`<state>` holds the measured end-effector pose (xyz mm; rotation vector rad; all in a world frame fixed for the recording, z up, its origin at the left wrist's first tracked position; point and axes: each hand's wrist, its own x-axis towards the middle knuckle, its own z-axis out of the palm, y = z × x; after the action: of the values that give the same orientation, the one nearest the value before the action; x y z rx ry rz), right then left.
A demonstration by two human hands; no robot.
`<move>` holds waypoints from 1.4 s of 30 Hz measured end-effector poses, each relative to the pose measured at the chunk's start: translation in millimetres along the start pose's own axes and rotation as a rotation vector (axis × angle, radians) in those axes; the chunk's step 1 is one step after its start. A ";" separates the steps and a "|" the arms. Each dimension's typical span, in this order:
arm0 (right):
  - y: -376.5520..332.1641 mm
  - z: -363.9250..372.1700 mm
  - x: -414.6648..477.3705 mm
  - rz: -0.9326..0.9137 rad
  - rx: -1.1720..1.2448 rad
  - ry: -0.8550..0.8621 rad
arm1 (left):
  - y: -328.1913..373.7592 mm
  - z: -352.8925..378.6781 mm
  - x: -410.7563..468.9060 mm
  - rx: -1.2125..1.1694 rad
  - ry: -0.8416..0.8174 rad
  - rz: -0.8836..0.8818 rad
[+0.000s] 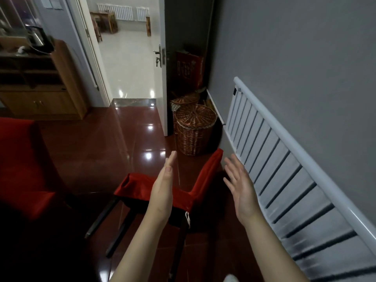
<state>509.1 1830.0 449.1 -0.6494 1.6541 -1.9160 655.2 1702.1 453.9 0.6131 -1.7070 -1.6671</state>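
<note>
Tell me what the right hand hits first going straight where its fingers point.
Likely the top corner of the red chair back, just ahead of the right hand; the wicker basket stands beyond. Depth is unclear.

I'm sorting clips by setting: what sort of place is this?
Probably a room in a home: a white panel radiator on the grey wall, lidded brown wicker baskets behind the open white door, and a chair with a red fabric cover.
</note>
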 end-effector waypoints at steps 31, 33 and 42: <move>186.5 -86.4 348.0 0.340 -0.611 -0.650 | -250.6 106.7 227.9 0.382 0.177 -0.501; 212.3 -91.4 366.2 0.286 -0.777 -0.704 | -274.5 105.8 240.2 0.496 0.092 -0.546; 358.3 -107.9 440.2 0.032 -1.491 -1.187 | -437.5 122.2 272.4 0.890 -0.109 -0.778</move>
<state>136.0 1576.2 88.4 -1.7267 1.7780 0.2765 331.9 1552.8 61.8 1.8042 -2.4696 -1.2972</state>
